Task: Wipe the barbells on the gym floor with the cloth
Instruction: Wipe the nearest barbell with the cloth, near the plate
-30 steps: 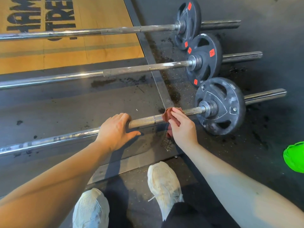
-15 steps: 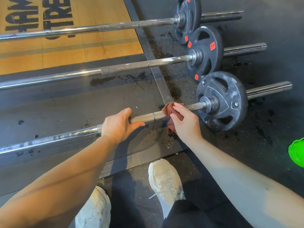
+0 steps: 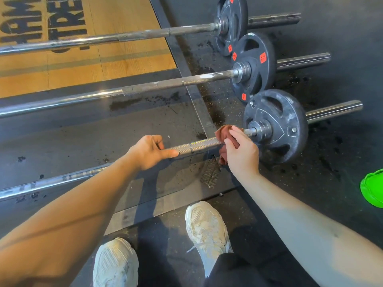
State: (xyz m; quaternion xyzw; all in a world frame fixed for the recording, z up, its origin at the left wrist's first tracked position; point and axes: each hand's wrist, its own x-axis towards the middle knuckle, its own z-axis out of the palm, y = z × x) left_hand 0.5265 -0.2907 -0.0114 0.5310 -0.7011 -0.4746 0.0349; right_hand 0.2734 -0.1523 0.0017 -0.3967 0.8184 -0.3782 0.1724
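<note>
— So, where does the cloth (image 3: 222, 134) sit on the nearest barbell (image 3: 199, 145)?
— Over the shaft at its right end, just left of the collar (image 3: 259, 130) and the dark plate (image 3: 275, 125). One fold stands above the bar and another hangs below it.
— What holds it there?
— The right hand (image 3: 242, 154). Its fingers curl over the cloth and press it to the bar. The thumb is hidden, so I cannot tell how fully the grip closes.
— Which way does the bar run?
— Its long axis goes from near left to far right, parallel to the middle barbell (image 3: 165, 84) and the far barbell (image 3: 145, 35) beyond it. Any wipe has to travel along that line.
— And the other hand?
— The left hand (image 3: 148, 152) grips the knurled part further left, with its fingers wrapped over the shaft and the thumb lying along it, pointing right. A bare stretch of knurling lies between the two hands.
— Which hand is nearer the plate?
— The right, by far. It is close beside the collar, so the cloth has almost no room rightward. I judge the next stroke goes left, towards the left hand, which seems to steady the bar against rolling.
— Anything else about?
— A green object (image 3: 372, 187) lies on the floor well off to the right, and the person's pale shoes (image 3: 207, 224) stand on the near side of the bar.
</note>
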